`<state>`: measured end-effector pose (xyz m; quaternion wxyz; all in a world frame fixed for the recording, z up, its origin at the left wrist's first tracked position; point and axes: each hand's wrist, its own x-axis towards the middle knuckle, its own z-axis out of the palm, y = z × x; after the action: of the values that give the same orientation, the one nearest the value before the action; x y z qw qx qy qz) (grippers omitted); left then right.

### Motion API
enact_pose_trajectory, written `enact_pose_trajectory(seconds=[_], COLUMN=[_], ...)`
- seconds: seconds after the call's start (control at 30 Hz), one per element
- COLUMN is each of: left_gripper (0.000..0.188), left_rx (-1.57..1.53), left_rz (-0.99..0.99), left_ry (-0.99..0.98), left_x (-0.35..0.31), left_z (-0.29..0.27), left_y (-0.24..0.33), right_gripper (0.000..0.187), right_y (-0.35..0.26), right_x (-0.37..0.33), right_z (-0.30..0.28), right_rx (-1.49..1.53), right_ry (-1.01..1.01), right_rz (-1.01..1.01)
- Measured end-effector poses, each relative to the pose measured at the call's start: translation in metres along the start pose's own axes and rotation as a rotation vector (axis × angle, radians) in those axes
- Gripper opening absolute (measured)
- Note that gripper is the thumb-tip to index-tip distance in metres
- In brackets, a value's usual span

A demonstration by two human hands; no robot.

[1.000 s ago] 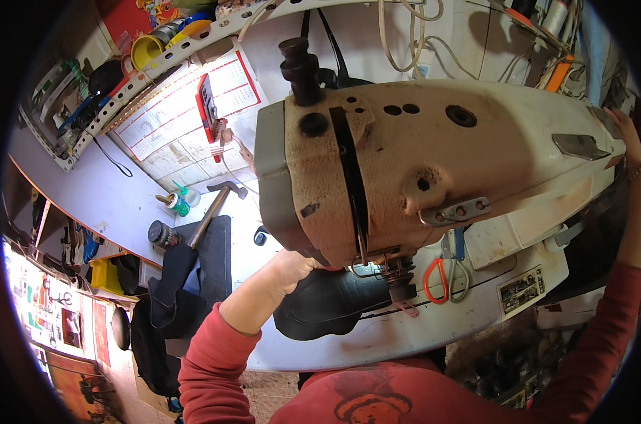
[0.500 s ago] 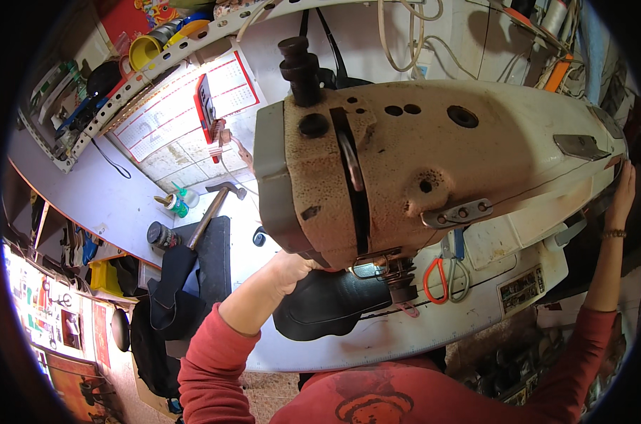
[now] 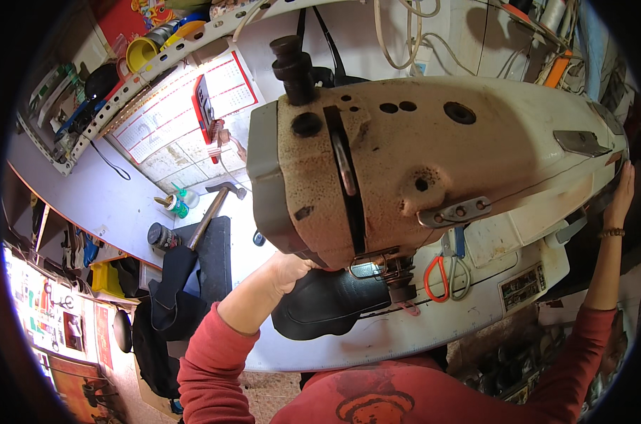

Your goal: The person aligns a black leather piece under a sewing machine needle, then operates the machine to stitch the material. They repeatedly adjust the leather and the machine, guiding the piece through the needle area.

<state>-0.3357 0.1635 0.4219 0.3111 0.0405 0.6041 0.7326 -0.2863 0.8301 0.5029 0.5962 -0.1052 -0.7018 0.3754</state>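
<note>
A beige sewing machine [image 3: 391,155] fills the middle, its head on the left and its right end tapering away. Beneath the head, a black leather piece [image 3: 320,300] lies on the white machine table [image 3: 299,357]. My left hand [image 3: 290,272] is at the leather's far left edge, closed, with its fingertips hidden under the machine head. By the presser area a small light shines on the leather; the needle itself is hidden. My right hand [image 3: 622,189] lies flat against the machine's right end, by the dark handwheel [image 3: 603,196], fingers stretched out.
Scissors [image 3: 437,277] with orange and grey handles lie right of the leather. Left of the machine, a hammer [image 3: 211,212] rests by a dark slab [image 3: 216,251], with a dark jar [image 3: 163,236] and small green bottle [image 3: 177,206] nearby. A perforated metal rail [image 3: 115,106] crosses behind.
The machine appears slightly farther left in the picture, as the view has shifted a little. Both hands and the leather piece stay in place.
</note>
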Motion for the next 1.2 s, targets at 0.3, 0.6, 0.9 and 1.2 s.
enact_pose_trajectory(seconds=[0.3, 0.6, 0.9, 1.2], left_gripper=[0.042, 0.04, 0.03, 0.028], left_rx=[0.035, 0.035, 0.146, -0.058], left_rz=[0.008, 0.021, -0.022, -0.106], left_ry=[-0.004, -0.005, -0.016, -0.036], left_x=[0.001, 0.001, -0.001, 0.018], left_z=[-0.001, 0.001, -0.004, -0.024], left_y=[-0.001, 0.0, -0.005, -0.033], right_gripper=[0.047, 0.044, 0.04, 0.042], right_y=[0.005, 0.017, 0.02, -0.017], right_x=[0.0, -0.001, -0.026, -0.002], right_z=[0.0, -0.004, 0.001, 0.014], right_rx=[0.03, -0.096, 0.047, 0.058], right_ry=[-0.012, -0.034, -0.029, 0.006], right_rz=[-0.029, -0.22, -0.04, 0.0])
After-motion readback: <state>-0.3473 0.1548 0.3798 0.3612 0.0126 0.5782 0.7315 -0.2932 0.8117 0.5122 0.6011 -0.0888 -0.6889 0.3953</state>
